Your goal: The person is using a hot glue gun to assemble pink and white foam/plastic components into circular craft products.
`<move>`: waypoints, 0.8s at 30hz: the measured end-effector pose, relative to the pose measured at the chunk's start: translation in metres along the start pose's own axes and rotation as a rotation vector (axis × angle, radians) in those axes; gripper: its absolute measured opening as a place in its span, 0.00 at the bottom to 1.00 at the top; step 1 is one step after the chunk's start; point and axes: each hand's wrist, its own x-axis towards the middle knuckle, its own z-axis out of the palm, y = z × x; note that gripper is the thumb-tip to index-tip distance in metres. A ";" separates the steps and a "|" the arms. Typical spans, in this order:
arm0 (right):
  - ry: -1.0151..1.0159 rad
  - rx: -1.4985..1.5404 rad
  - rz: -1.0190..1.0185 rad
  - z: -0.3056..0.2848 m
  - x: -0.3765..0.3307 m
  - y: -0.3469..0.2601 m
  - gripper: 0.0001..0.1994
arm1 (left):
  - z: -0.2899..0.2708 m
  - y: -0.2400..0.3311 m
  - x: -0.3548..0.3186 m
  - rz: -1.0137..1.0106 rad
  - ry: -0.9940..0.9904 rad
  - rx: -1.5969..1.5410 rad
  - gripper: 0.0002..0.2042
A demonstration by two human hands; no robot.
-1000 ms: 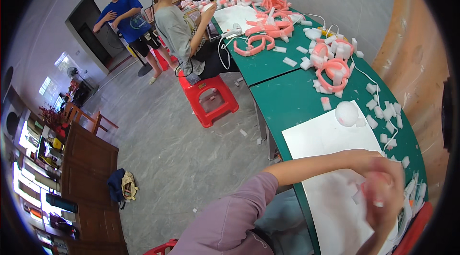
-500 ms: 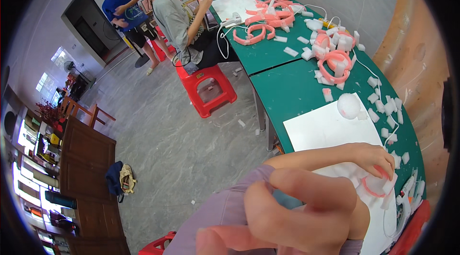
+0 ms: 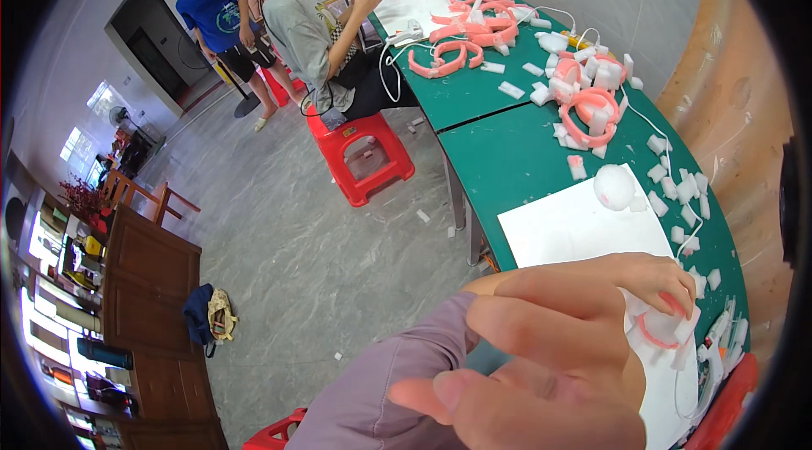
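Note:
My left hand point(image 3: 655, 277) stretches over the green table at the right, its fingers closed on a pink foam ring point(image 3: 651, 338) with white foam pieces attached. The ring rests over a white sheet point(image 3: 584, 230), and part of it is hidden under the fingers. My right hand point(image 3: 541, 357) is large and close in the foreground, raised in front of the left arm. Its fingers are apart and loosely bent, with nothing visible in them. A round white foam piece point(image 3: 615, 188) sits at the sheet's far corner.
White foam blocks point(image 3: 685, 188) and pink foam rings point(image 3: 590, 118) lie scattered along the green table point(image 3: 499, 158). White tools with a cord point(image 3: 719, 340) lie at the right edge. A co-worker point(image 3: 300, 35) sits on a red stool point(image 3: 364, 158); another person point(image 3: 216, 14) stands behind.
My right hand's fingers have spread from a more curled pose and shifted slightly. My left hand stays on the pink ring. The standing person has lowered their arms.

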 end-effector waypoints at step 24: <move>0.216 -0.485 -0.126 -0.073 -0.067 0.045 0.12 | -0.004 -0.003 0.000 0.007 -0.046 0.103 0.11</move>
